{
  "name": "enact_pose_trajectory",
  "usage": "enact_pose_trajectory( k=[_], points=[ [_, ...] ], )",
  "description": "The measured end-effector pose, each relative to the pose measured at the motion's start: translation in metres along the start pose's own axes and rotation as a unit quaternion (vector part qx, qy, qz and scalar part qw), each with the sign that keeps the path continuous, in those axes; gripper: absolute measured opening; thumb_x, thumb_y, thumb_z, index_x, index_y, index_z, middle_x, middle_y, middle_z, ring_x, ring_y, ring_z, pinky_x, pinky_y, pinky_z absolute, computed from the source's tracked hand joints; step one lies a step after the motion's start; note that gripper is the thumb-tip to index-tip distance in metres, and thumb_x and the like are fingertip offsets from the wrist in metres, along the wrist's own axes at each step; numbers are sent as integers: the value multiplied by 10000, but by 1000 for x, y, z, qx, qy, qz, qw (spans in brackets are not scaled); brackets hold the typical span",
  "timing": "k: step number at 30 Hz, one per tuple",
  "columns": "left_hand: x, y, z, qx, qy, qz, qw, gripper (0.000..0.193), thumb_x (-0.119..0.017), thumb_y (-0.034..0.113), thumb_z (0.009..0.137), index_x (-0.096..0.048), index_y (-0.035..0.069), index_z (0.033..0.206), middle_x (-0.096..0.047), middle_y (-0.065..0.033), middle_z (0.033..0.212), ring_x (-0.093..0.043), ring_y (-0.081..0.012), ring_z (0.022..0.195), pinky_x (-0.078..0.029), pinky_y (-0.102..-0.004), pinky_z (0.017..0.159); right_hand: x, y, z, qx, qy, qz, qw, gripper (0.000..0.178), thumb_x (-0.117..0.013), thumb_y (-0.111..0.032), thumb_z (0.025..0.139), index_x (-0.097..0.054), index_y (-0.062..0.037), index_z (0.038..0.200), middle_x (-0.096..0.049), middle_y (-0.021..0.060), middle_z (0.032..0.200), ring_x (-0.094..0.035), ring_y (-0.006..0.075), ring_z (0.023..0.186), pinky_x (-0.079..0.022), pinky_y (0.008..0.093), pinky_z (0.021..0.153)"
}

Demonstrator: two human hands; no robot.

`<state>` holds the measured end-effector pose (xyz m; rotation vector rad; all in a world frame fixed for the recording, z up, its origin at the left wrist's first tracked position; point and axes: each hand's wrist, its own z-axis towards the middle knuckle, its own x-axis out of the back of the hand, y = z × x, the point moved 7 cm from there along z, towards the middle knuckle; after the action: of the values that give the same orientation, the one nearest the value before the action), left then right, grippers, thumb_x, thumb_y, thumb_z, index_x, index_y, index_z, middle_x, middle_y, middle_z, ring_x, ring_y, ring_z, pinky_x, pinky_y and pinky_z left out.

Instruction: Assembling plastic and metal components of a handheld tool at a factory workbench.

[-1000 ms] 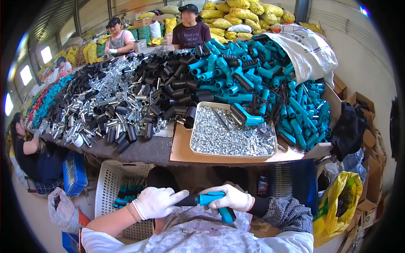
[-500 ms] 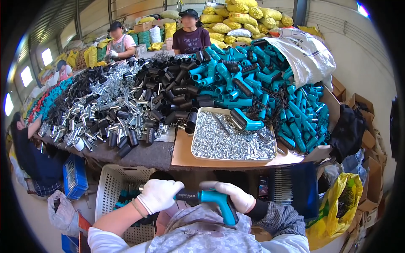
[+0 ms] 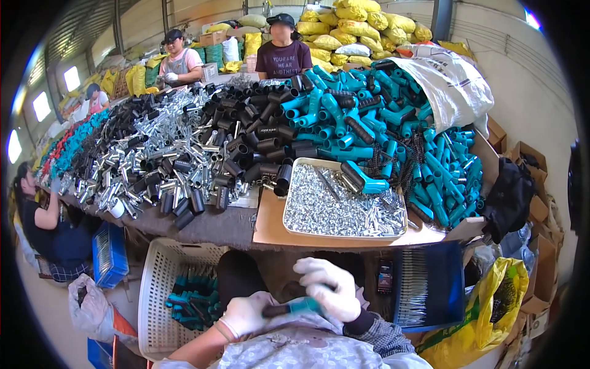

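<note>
My left hand (image 3: 247, 315), in a white glove, is closed round the black part of a teal-and-black plastic handle (image 3: 301, 306) low in front of my body. The handle lies roughly level, its teal end pointing right and slightly blurred. My right hand (image 3: 330, 289), also gloved, is just above that teal end with its fingers bent and apart; whether its palm touches the handle is hard to tell. On the table ahead, a shallow cream tray (image 3: 344, 234) holds many small metal parts, and another teal-and-black handle (image 3: 364, 178) rests on them.
Heaps of teal handles (image 3: 332, 114), black sleeves (image 3: 270, 132) and metal tubes (image 3: 184, 138) cover the table. At lower left stands a white basket (image 3: 150, 295) of teal handles; at right, a blue bin (image 3: 442, 283) of metal rods and a yellow bag (image 3: 491, 307). Several people work around the table.
Both hands have shifted, the left one lower and slightly right. The handle has gone from pointing down at its teal end to lying more level. My right hand's fingers have lifted off it.
</note>
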<state>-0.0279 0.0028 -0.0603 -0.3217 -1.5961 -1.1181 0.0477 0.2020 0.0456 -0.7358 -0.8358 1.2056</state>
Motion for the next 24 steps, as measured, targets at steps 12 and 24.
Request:
enact_pose_trajectory(
  k=[12, 24],
  points=[
    [65, 24, -1, -101, 235, -48, 966, 229, -827, 119, 610, -656, 90, 761, -598, -131, 676, -628, -348, 623, -510, -411, 577, 21, 15, 14, -103, 91, 48, 989, 380, -542, -248, 993, -665, 83, 1134, -658, 196, 1287, -603, 289, 1224, -419, 408, 1095],
    [13, -11, 7, 98, 31, -161, 982, 276, -828, 175, 760, -704, 44, 970, -709, -152, 840, -702, -306, 742, -551, -363, 681, -27, -22, 17, 137, -121, -63, 981, 328, -630, -219, 894, -699, -11, 1137, -628, 181, 1328, -532, 404, 1325, -378, 518, 1139]
  ],
)
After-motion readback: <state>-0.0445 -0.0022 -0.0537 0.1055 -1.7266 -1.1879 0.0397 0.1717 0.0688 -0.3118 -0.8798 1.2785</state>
